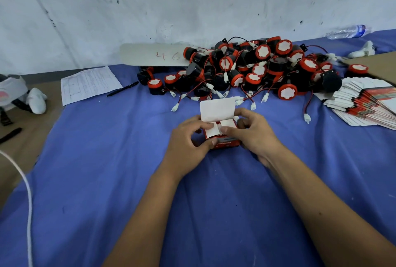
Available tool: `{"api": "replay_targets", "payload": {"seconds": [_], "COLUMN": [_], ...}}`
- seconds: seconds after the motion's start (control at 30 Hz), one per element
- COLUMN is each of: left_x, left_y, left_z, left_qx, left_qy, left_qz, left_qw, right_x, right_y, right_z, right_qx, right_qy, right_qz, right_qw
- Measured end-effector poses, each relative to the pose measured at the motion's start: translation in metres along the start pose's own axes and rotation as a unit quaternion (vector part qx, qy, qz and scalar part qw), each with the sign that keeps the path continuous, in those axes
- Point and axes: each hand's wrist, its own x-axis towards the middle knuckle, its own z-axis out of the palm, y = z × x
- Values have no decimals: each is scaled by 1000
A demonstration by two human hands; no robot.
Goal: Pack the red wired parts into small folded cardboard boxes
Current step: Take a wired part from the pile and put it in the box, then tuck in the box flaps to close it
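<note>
Box [222, 138]: on the blue cloth [107, 181], clasped between both hands, side flaps folded in.
Left hand [188, 138]: fingers curled on left flap.
Right hand [252, 132]: pinching right flap.
Lid [217, 109]: upright, far side, folds toward the person.
Parts pile [257, 69]: behind box, right hand nearer.

My hands [220, 136] and forearms are bare to the frame's edge: no sleeves, gloves, rings, watch or bands on them.

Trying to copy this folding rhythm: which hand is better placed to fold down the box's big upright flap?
Probably the right hand: its fingers reach the upright flap; the left hand grips the box.
</note>
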Motion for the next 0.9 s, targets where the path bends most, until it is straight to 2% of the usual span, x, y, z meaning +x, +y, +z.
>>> {"api": "replay_targets", "payload": {"seconds": [0.17,0.27,0.33,0.4,0.47,0.6,0.67,0.8,0.9], "left_x": [2,1,0,0,-1,-1,-3,-6,-6], "left_y": [-5,-6,-4,-3,-4,-4,-3,-3,-9], "left_z": [-2,-3,-2,-2,-3,-4,-4,-7,-18], "left_qx": [67,59,58,62,65,66,39,-53,-133], "left_qy": [34,30,30,33,37,37,51,68,-3], "left_qz": [23,15,16,18,19,23,9,-50,-95], "left_qw": [997,998,998,997,997,997,998,995,987], "right_x": [-4,-2,-1,-4,-5,-5,-7,-6,-5], "right_y": [2,2,2,2,3,5,5,9,14], "right_z": [2,5,11,16,17,3,0,1,-1], "right_qx": [43,-12,-76,-91,-76,-39,-32,-68,-88], "right_qy": [-65,-15,32,39,8,-106,-122,-81,-93], "right_qz": [-13,-24,-68,-126,-168,-166,-167,-154,-150], "right_qw": [997,1000,994,987,983,980,978,982,980]}}
